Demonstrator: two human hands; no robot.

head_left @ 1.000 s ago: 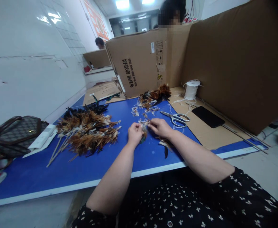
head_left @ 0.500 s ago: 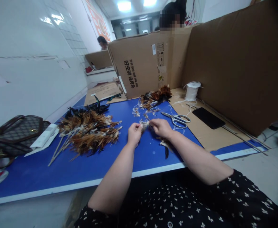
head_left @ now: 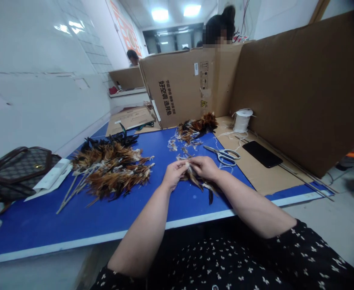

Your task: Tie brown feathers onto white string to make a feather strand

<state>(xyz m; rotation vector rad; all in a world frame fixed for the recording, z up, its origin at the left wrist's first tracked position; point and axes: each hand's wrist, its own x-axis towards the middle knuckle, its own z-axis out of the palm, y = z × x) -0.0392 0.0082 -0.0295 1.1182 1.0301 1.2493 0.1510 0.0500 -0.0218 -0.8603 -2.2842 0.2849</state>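
My left hand (head_left: 174, 174) and my right hand (head_left: 205, 166) meet above the blue table, fingertips nearly touching. Both pinch the pale quill ends of a small bunch of brown feathers (head_left: 195, 179), whose tips hang down toward the table. Under and beside my right hand lie a few more feathers, one of them a dark feather (head_left: 211, 196). Just beyond my hands sits a pile of brown and black feathers (head_left: 196, 128) with white fluffy scraps in front. Scissors (head_left: 223, 155) with grey handles rest partly spread to the right of it.
Feather dusters on thin sticks (head_left: 113, 169) fill the table's left part, near a patterned handbag (head_left: 21, 171). On a cardboard sheet (head_left: 261, 179) at right are a spool of white string (head_left: 242, 121), a black phone (head_left: 262, 154) and thin rods. Tall cardboard panels (head_left: 185, 88) stand behind; people are beyond.
My hands have come closer together, and the feather bunch now hangs between them, more visible than before. The camera view has shifted slightly.
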